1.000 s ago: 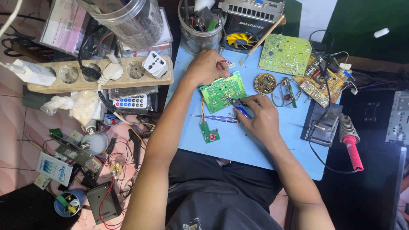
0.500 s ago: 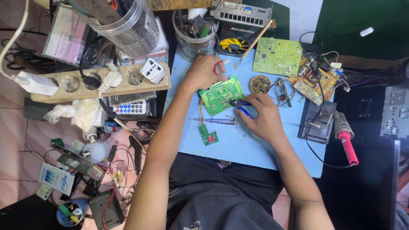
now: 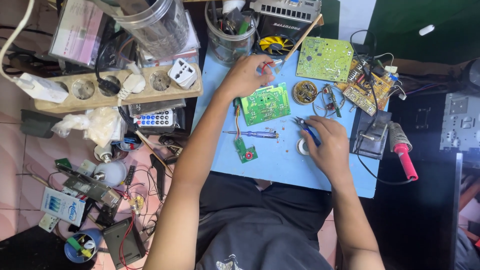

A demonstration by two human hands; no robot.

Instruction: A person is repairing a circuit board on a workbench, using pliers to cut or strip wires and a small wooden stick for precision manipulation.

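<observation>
My left hand (image 3: 247,75) rests at the top edge of a green circuit board (image 3: 265,103) on the blue work mat (image 3: 280,162), fingers curled around a small red wire or clip. My right hand (image 3: 328,142) lies to the right of the board, closed around small blue-handled cutters (image 3: 303,124) whose tips point toward the board. A small roll of solder wire (image 3: 301,146) sits just under that hand. Below the board lie a thin screwdriver (image 3: 252,134) and a small green board with a red button (image 3: 247,150), joined to the big board by coloured wires.
A larger green board (image 3: 325,58), a round board (image 3: 304,92) and a brown board (image 3: 366,89) lie at the mat's far right. A red-handled soldering iron (image 3: 402,150) rests on its stand. A power strip (image 3: 117,87), clear jars and scattered parts crowd the left.
My right hand has pulled away from the green board to the right and down with the cutters. My left hand has shifted up to the board's top edge.
</observation>
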